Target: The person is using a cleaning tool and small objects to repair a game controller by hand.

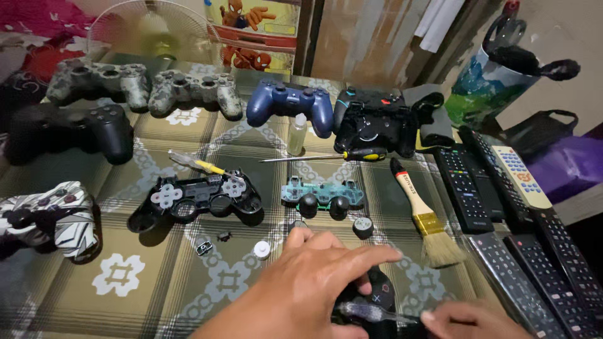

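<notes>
My left hand (314, 276) lies palm down over a black controller shell (379, 294) at the near edge and presses it to the patterned tablecloth (119, 276). At the bottom right, my right hand (465, 320) pinches a clear-handled screwdriver (370, 312), whose handle points left across the shell. Just beyond my fingers lie a white button (262, 250), a black thumbstick cap (362, 226) and small dark parts (204, 246). An opened black controller front (195, 198) and a teal circuit board with two sticks (323, 198) sit further out.
A paintbrush (427, 220), a black-and-yellow screwdriver (352, 155) and a small bottle (297, 134) lie mid-table. Several whole controllers, including a blue one (289, 103), line the back and left. Several remotes (465, 188) fill the right side. A fan (151, 31) stands behind.
</notes>
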